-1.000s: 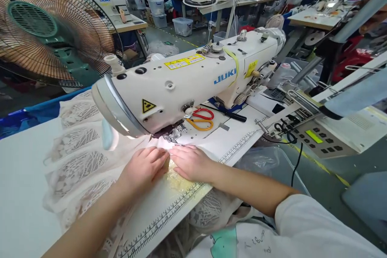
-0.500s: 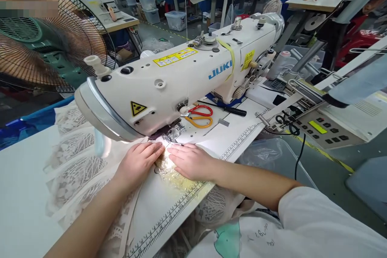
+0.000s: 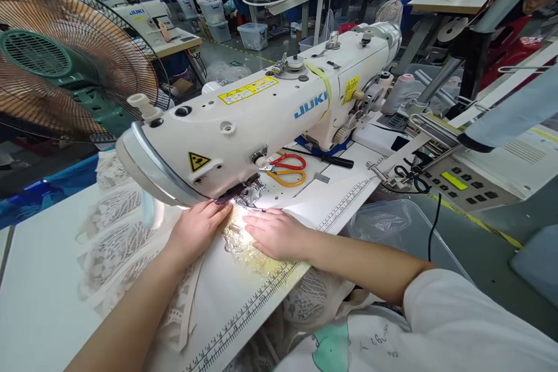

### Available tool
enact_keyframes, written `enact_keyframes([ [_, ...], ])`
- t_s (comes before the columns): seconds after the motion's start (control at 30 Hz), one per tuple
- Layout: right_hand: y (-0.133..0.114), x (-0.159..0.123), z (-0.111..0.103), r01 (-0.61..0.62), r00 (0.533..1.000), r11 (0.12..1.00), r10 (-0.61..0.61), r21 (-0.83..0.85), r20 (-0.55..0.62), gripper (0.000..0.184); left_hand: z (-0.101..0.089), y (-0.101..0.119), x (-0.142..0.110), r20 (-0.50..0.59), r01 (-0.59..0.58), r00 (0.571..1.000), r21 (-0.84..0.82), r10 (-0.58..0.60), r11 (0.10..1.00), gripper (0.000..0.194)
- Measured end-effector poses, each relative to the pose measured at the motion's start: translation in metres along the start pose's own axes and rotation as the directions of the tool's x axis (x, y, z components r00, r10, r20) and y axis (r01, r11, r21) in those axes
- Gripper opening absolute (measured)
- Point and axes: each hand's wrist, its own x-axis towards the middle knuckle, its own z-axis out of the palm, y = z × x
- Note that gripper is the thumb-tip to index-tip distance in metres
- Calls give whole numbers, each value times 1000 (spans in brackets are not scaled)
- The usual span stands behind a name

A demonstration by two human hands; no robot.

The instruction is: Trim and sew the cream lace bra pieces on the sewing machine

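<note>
My left hand [image 3: 197,230] lies flat, fingers stretched out, on white lace fabric [image 3: 115,238] just left of the needle area of a white JUKI sewing machine [image 3: 261,116]. My right hand [image 3: 274,232] lies flat beside it, fingers pointing left toward the presser foot [image 3: 244,197]. Both press the fabric onto the table. A lit patch of lace [image 3: 238,238] shows between the two hands. The needle itself is hidden under the machine head.
Red and yellow-handled scissors [image 3: 285,170] and a black-handled tool [image 3: 335,160] lie behind the needle plate. A control panel [image 3: 462,186] sits at right. A large fan [image 3: 65,64] stands at left. A ruler strip [image 3: 244,314] edges the table. Other people work far behind.
The hands have slid slightly forward toward the needle and spread apart a little, uncovering more lit lace between them. The fabric has fed leftward; the camera view shifted slightly.
</note>
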Motion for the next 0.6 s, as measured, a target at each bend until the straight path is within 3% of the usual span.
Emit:
enact_keyframes([
  [0.17,0,4,-1,-15,999,1000,16,-7,38,33,-28,25,-3,29,156,987,83,-159,984,37],
  [0.27,-3,1,-11,-1,999,1000,1,17,51,31,-47,54,-31,70,285,954,89,-291,954,36],
  [0.33,-9,-12,-26,39,998,991,-44,126,38,28,-54,73,-60,156,367,915,66,-373,928,41],
  [0.43,-20,-50,-51,111,976,888,-183,447,121,23,-49,91,-102,269,458,853,20,-446,889,38],
  [0.5,-23,-80,-60,108,893,802,-338,587,298,26,-38,93,-121,214,490,853,-12,-477,872,33],
  [0.57,-19,-107,-56,20,842,878,-273,478,466,21,-23,88,-131,92,530,846,-33,-525,847,33],
  [0.6,-15,-119,-49,-70,864,943,-106,326,492,18,-15,84,-133,45,558,830,-40,-557,829,36],
])
